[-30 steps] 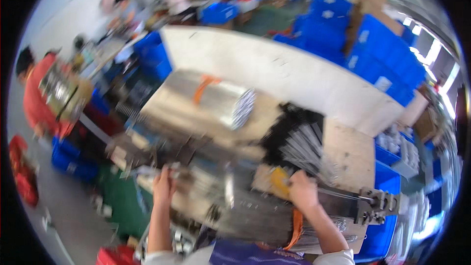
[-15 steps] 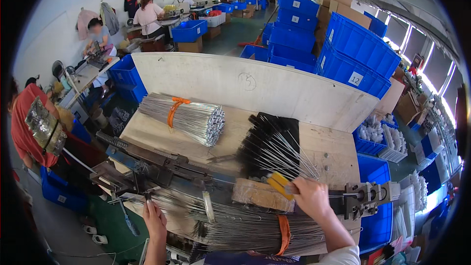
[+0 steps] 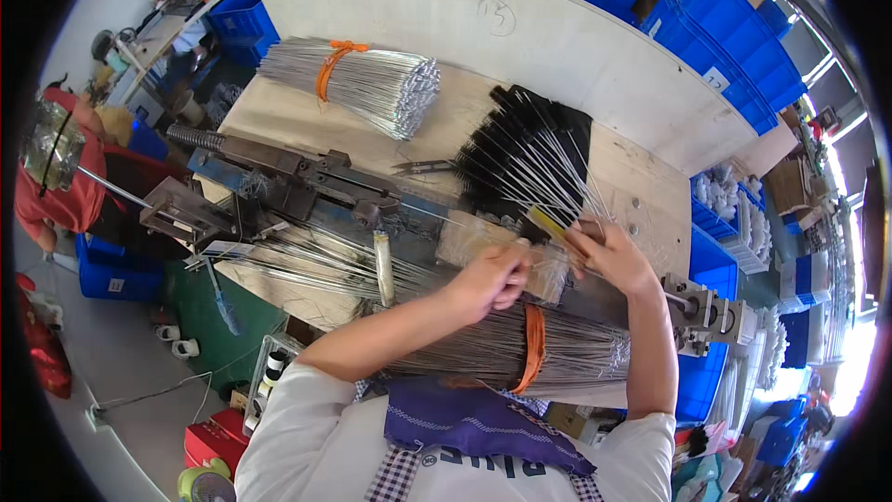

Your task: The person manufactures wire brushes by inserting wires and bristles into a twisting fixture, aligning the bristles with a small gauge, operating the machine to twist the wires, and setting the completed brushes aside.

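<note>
My right hand [image 3: 609,256] is closed on a yellow flat-sided piece [image 3: 550,223], whose exact kind does not show. My left hand [image 3: 492,281] is a fist beside it, over a tape-wrapped block [image 3: 465,244]; what its fingers hold, if anything, is hidden. Just beyond both hands lies a pile of black-bristled brushes [image 3: 520,144] with thin metal stems [image 3: 555,167] pointing toward me. Under my forearms is a bundle of thin metal rods [image 3: 581,339] tied with an orange band [image 3: 532,349].
A second tied rod bundle [image 3: 372,84] lies at the back left. A metal bench machine [image 3: 321,181] spans the left, with an upright handle [image 3: 384,268] and loose wires [image 3: 325,260] near it. A metal fixture [image 3: 711,311] sits at right. A wooden board [image 3: 446,9] closes the back.
My left hand has come from the machine's left end to the middle, next to my right hand. The right hand still holds the yellow piece. My view has tilted down.
</note>
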A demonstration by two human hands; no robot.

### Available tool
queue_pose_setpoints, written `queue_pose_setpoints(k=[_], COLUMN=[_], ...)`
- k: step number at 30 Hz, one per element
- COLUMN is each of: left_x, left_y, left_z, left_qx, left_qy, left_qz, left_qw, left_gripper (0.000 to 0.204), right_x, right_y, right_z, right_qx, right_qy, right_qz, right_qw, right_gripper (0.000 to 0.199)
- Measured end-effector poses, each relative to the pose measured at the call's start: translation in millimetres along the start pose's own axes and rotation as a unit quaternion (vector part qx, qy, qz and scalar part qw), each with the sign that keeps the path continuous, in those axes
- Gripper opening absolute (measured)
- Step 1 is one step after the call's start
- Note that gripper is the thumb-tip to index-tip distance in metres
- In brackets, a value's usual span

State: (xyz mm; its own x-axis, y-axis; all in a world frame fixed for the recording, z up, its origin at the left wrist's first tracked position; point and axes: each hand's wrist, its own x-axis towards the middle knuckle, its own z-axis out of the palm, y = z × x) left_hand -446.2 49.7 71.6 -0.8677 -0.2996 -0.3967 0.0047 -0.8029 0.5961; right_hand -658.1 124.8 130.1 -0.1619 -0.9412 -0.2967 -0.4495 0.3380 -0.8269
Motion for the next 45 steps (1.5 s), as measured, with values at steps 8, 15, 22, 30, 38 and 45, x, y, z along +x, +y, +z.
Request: queue_pose_setpoints(k=[8, 15, 22, 30, 38, 45], left_x=[-51, -57, -52, -40, -48, -50], left_y=[16, 15, 12, 11, 14, 18], left_z=[-31, -31, -36, -13, -13, -7], left_qx=[0.025, 0.004, 0.069, -0.221, -0.363, -0.373], left_qy=[0.125, 0.129, 0.091, -0.066, -0.111, -0.073], left_qz=[0.149, 0.162, 0.142, 0.142, 0.124, 0.128], left_qw=[0.981, 0.978, 0.983, 0.963, 0.917, 0.916], left_gripper=[0.031, 0.029, 0.043, 0.102, 0.099, 0.103], right_x=[41, 27, 28, 28, 0, 31], right_y=[-38, -64, -71, -70, -69, -65], right_z=[59, 84, 47, 48, 91, 73], right_qx=[-0.195, -0.168, 0.092, -0.311, -0.297, -0.172], right_qy=[0.061, 0.054, -0.125, 0.037, 0.136, 0.210], right_qz=[-0.202, -0.311, -0.043, -0.130, -0.352, -0.281], right_qw=[0.958, 0.934, 0.987, 0.941, 0.877, 0.920], right_gripper=[0.025, 0.028, 0.029, 0.044, 0.041, 0.007])
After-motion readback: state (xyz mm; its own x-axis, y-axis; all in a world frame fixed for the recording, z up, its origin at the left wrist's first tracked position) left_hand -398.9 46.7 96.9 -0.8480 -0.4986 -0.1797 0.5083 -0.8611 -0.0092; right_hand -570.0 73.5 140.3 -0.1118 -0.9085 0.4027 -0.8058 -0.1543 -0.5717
